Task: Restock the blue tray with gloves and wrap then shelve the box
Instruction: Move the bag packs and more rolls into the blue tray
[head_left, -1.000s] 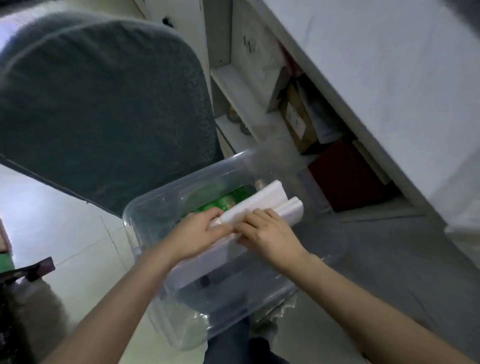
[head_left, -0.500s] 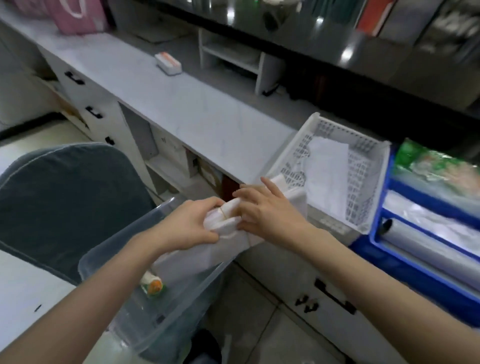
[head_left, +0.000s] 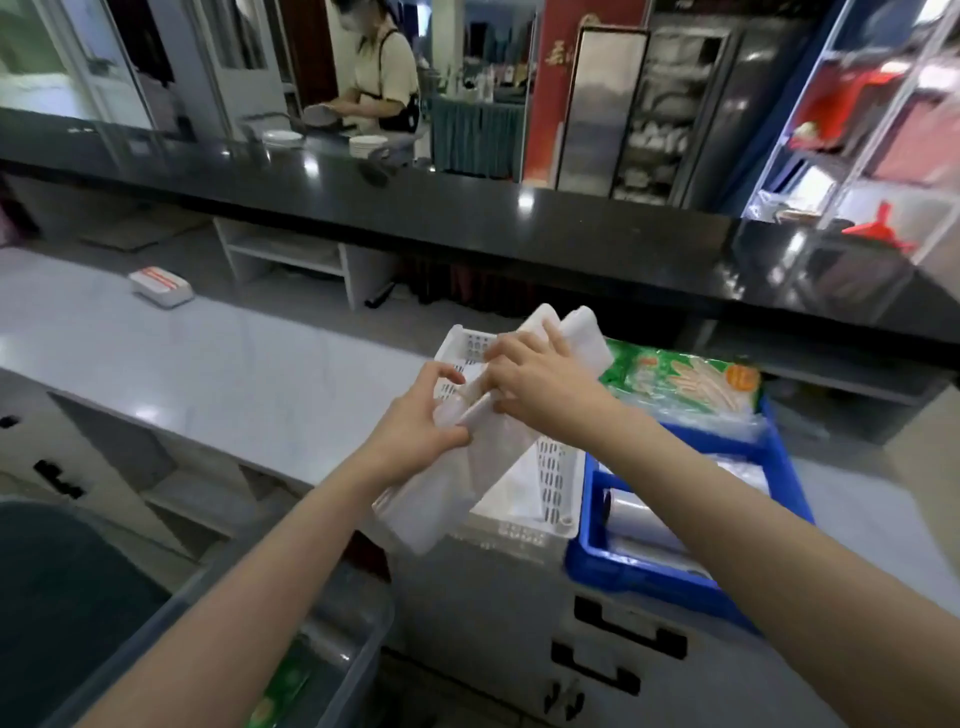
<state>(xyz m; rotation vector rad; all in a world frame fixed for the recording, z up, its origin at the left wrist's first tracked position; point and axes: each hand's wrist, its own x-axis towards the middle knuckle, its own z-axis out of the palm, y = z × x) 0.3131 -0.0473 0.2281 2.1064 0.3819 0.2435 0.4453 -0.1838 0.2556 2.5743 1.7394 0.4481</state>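
Head view: both hands meet on a white bundle (head_left: 447, 499) of what looks like rolled plastic, held slanting in the air. The left hand (head_left: 415, 426) has its fingers and thumb curled round the bundle's middle, and the right hand (head_left: 540, 384) grips it just above, fingers wrapped over the top rolls. Directly beneath the hands sits a white perforated basket (head_left: 550, 478) on the grey counter (head_left: 208, 374). Just right of the right hand stands the blue tray (head_left: 654, 577) – a green packet (head_left: 680, 384) lies across its far end and a clear roll of wrap (head_left: 639, 525) lies in its near compartment under the right forearm. Below the left forearm, well apart from the tray, is the clear plastic box (head_left: 358, 629), with something green inside.
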